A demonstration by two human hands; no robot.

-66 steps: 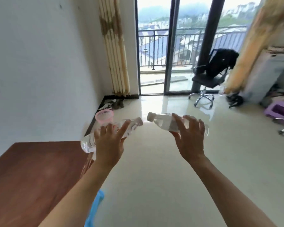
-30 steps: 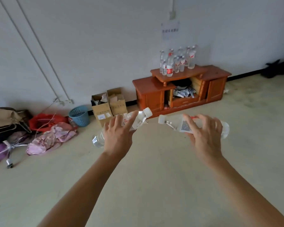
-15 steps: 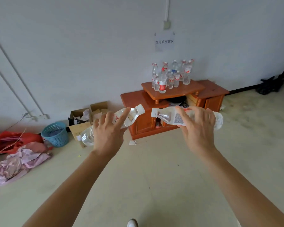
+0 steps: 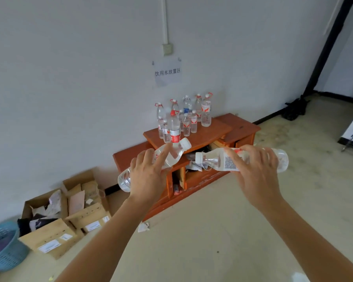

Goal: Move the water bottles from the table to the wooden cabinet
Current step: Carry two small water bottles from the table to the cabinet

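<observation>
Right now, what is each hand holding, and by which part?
The left hand grips a water bottle around the middle of its body. The right hand grips a second water bottle around its body, beside the printed label.

Paper sign (image 4: 167, 72) reading "饮用水放置区"

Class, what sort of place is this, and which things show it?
Probably a plain storage room: a wooden cabinet topped with water bottles, open cardboard boxes on the floor, a paper sign on the wall.
</observation>
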